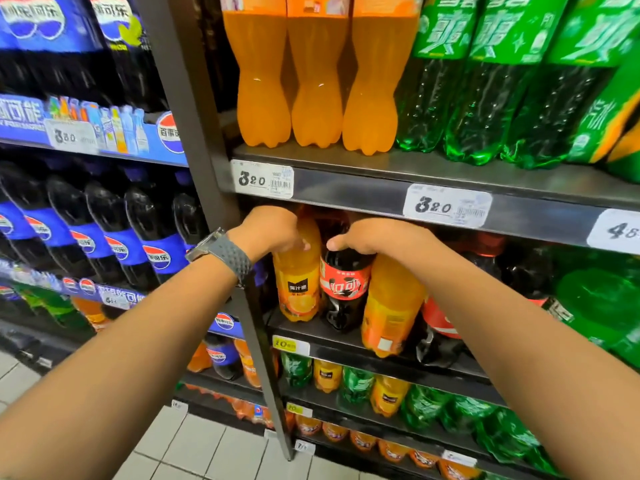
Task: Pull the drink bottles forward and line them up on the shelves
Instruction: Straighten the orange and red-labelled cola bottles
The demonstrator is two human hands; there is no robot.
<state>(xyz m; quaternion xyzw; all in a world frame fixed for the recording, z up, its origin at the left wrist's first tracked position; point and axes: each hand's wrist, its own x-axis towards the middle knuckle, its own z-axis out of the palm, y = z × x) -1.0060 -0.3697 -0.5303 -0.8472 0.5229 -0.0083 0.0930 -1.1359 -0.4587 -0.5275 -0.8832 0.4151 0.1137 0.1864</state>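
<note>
- Hands reach together under the upper shelf point(433, 174) to the middle shelf point(346, 344) of a dark store rack.
- The left hand point(268, 230), with a grey watch point(221, 251) on its wrist, grips the top of an orange juice bottle point(298, 282); the fingers are curled round its shoulder and the thumb lies on the front.
- The right hand point(377, 237) holds the top of a cola bottle point(343, 289) with a red label, thumb pointing left, fingers wrapped behind.
- These two bottles stand touching, near the left post of the rack, set back from the shelf edge.
- A second orange bottle point(391, 306) stands just beside the cola on the right, closer to the edge.
- Above, tall orange bottles point(315, 81) and green bottles point(485, 91) stand in a row at the front.
- Price tags point(263, 178) are fixed on the upper shelf rail.
- Blue-labelled cola bottles point(117, 237) fill the rack at left.
</note>
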